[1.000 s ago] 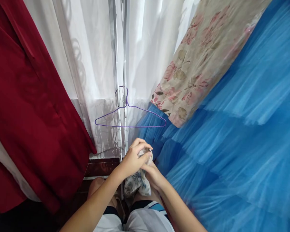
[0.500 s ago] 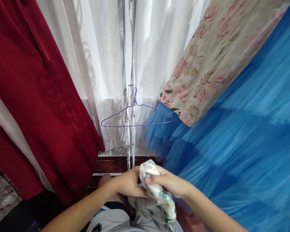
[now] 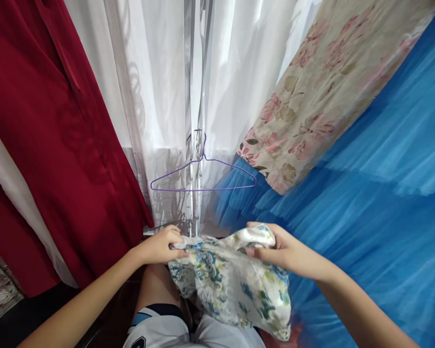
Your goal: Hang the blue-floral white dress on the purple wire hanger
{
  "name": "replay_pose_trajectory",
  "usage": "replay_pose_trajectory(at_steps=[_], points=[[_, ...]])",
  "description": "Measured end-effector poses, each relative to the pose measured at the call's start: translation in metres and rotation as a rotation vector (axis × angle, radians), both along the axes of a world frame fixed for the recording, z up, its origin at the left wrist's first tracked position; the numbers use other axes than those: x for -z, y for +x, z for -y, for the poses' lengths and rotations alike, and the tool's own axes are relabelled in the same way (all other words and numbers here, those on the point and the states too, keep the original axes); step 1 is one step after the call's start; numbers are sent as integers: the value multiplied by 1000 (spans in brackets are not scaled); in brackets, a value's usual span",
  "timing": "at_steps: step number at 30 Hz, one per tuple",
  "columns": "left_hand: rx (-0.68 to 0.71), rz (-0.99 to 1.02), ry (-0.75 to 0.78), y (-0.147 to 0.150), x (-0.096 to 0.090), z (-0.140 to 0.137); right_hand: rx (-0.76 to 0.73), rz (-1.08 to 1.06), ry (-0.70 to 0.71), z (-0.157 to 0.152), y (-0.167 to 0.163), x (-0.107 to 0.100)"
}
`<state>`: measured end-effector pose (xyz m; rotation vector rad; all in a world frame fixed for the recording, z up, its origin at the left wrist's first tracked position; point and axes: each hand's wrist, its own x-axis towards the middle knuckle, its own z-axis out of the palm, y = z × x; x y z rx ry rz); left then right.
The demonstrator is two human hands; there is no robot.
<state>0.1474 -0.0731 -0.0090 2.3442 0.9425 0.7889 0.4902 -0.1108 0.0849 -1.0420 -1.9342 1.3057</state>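
**Floral cloth stretched between two hands**

Between the hands, a floral cloth (image 3: 228,280) hangs spread out, white with blue and green print. Left hand (image 3: 159,245) is closed on one upper corner, fingers curled tight around a bunched edge. Right hand (image 3: 282,249) is closed on the opposite corner, thumb on top and fingers folded under a gathered wad of fabric. With the hands held apart at the same height, the top edge runs nearly taut from one to the other, and the rest drops below them over the person's knees and white shorts (image 3: 159,333) — a grip that seems meant to open the piece out flat so its shape can be read.

Just above and between the hands, a purple wire hanger (image 3: 203,176) hangs bare from a thin metal upright (image 3: 192,96), its hook caught on the frame and its bar level. It is near the cloth's top edge but not touching it.

Beyond the left hand, a dark red garment (image 3: 58,145) hangs in long folds, with sheer white curtain (image 3: 148,96) behind it and behind the hanger. Past the right hand, a mass of blue tulle (image 3: 366,217) fills that side, close to the wrist; whether it brushes the forearm cannot be told. Above the tulle hangs a beige fabric (image 3: 322,87) printed with pink flowers — well clear of both hands.
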Motion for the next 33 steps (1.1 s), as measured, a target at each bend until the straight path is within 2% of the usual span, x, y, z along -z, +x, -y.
replay_pose_trajectory(at_steps=[3, 7, 12, 14, 18, 23, 27, 30, 33], points=[[-114, -208, 107, -41, -1, -21, 61, -9, 109, -23, 7, 0], [-327, -308, 214, -88, -12, -42, 79, 33, 251, -61, -5, 12], [-499, -286, 294, -117, -39, -74, 213, 195, 554, -120, -35, 31], [-528, -251, 311, -120, -52, -85, 275, 247, 612, -141, -45, 35], [-499, -219, 369, -106, -79, -92, 324, 287, 606, -160, -58, 42], [-305, -98, 431, -54, -104, -83, 331, 271, 589, -143, -69, 51], [-450, 49, 411, -22, -105, -85, 383, 172, 624, -124, -57, 57], [-531, 105, 428, -12, -100, -87, 553, 43, 682, -123, -32, 56], [-511, 67, 467, -9, -98, -84, 712, 8, 689, -136, -4, 48]])
